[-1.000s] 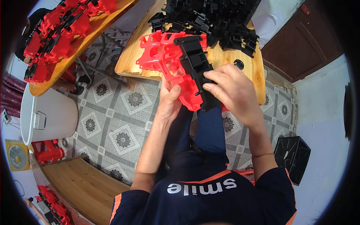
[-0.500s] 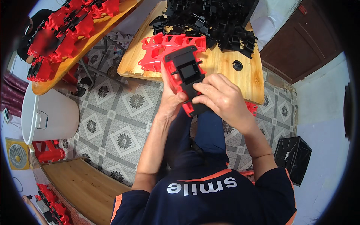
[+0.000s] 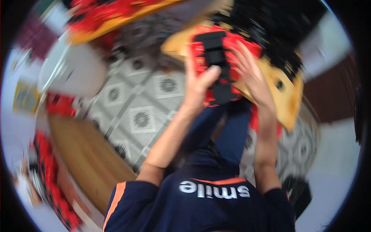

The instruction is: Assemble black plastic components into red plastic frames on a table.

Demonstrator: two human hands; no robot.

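My left hand (image 3: 196,83) is closed around the left side of a red and black plastic housing (image 3: 215,54), its thumb pressed on the black middle. The black piece lies along the housing's length, with the red body showing at both sides. At the housing's right side is my right hand (image 3: 253,75), its fingers stretched out and apart; blur hides whether they touch it. Directly behind, red plastic parts (image 3: 252,47) sit on a wooden table (image 3: 288,104). The picture is smeared by motion, so small details are lost.
Many black plastic parts (image 3: 270,27) are heaped on the table's far side, and a small round black piece (image 3: 279,84) lies nearer. At the left stand a white bin (image 3: 73,69) and a wooden bench (image 3: 85,143). More red parts (image 3: 104,13) cover another table.
My right hand has come off the black middle of the housing and its fingers have opened out. The view has turned, and the housing appears further up and right.
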